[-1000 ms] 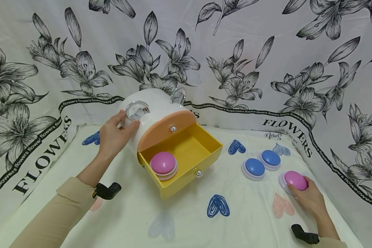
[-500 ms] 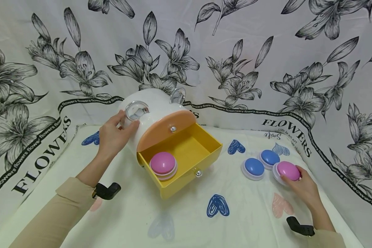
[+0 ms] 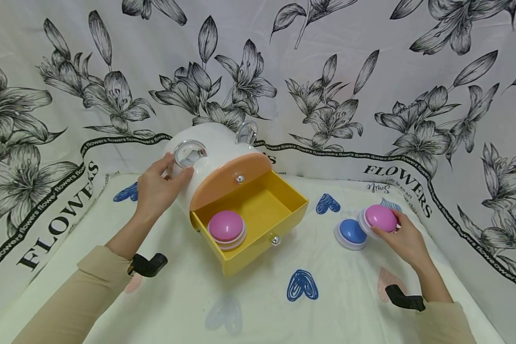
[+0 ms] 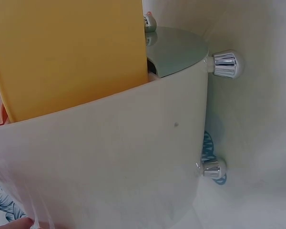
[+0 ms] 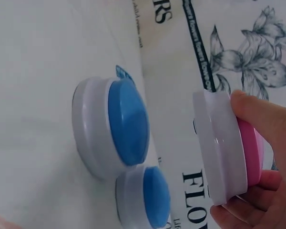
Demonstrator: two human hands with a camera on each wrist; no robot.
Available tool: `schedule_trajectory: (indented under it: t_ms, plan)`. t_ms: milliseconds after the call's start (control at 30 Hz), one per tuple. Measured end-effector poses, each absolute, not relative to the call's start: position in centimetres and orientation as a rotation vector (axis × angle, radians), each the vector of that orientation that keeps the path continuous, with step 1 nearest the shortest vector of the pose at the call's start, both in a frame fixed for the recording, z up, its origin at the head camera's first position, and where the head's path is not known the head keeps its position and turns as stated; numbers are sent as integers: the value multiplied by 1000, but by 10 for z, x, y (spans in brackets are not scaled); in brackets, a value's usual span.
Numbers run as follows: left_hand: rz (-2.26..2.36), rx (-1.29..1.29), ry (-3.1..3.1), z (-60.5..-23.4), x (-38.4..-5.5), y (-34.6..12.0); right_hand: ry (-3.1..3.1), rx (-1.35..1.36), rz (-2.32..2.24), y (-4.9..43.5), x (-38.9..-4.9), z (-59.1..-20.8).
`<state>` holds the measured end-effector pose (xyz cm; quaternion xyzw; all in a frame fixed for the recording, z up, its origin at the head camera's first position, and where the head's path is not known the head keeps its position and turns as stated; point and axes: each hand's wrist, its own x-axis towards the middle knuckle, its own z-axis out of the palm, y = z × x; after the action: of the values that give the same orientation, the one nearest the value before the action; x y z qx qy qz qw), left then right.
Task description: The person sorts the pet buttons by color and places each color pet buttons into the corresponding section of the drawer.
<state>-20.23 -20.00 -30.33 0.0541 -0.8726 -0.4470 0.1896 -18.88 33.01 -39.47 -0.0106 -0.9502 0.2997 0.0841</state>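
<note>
My right hand (image 3: 406, 241) grips a white-based round button with a pink dome (image 3: 380, 219), thumb and fingers round its edge. In the right wrist view the pink-domed button (image 5: 220, 148) is held up, tilted on edge. A blue-domed button (image 3: 352, 231) lies to its left; a second blue one (image 5: 155, 198) is hidden behind the pink one in the head view. My left hand (image 3: 161, 186) holds the side of a white rounded drawer box (image 3: 217, 136), beside its silver ring. The yellow drawer (image 3: 279, 196) is pulled out, with another pink-domed button (image 3: 226, 229) at its left.
The box has an orange upper drawer front (image 3: 236, 174) and a second silver ring (image 3: 247, 133). A silver knob (image 3: 275, 240) sticks out from the yellow drawer. Heart-printed white cloth (image 3: 258, 306) covers the surface, and flower-printed fabric (image 3: 318, 28) rises behind.
My right hand has lifted the pink-domed button and carried it left and away from me, over the farther blue one. My left hand and the drawer box stay put.
</note>
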Motion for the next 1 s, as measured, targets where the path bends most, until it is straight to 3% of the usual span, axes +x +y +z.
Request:
schedule_trajectory:
  t_ms: [1000]
  plan:
    - [-1249, 114, -2453, -306, -205, -203, -2833, 422, 1010, 224, -227, -305]
